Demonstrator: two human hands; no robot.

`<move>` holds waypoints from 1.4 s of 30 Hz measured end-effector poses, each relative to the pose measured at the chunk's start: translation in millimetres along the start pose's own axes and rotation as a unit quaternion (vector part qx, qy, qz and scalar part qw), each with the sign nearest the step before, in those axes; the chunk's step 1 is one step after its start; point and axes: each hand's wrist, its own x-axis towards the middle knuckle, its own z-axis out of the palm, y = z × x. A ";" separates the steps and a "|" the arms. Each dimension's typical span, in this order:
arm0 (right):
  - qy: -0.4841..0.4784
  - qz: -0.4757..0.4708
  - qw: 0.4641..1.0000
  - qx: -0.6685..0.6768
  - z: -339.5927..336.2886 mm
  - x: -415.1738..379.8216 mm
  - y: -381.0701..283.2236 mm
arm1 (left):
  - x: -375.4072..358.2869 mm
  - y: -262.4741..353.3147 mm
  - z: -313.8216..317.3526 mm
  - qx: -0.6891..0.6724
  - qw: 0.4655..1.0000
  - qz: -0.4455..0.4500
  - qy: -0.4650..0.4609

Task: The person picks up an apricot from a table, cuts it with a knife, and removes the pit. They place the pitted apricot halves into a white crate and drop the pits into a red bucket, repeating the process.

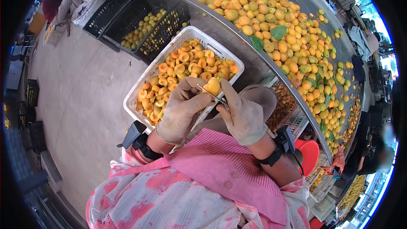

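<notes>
Both of my hands wear pale, stained gloves. Between the fingers of my left hand (180,109) is a yellow-orange apricot (213,86). My right hand (246,116) grips a thin knife (210,94), whose blade lies against the apricot; its handle is mostly covered by my fingers. My right forefinger also reaches up beside the fruit. Just beyond my hands, a white plastic crate (131,88) holds many halved apricots (180,61), several with hollow cut faces upward.
On the right, a long metal table (237,29) carries a large heap of whole apricots (292,38) with some leaves. Black crates (111,25) stand beyond the white one, one with greenish fruit. Pits (282,104) fill a container under the table edge, near a red bucket (308,154).
</notes>
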 end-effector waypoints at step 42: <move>-0.085 0.033 0.996 -0.015 9.2 17.4 -2.2 | -10.5 0.4 -21.8 -0.085 0.996 -0.019 -0.022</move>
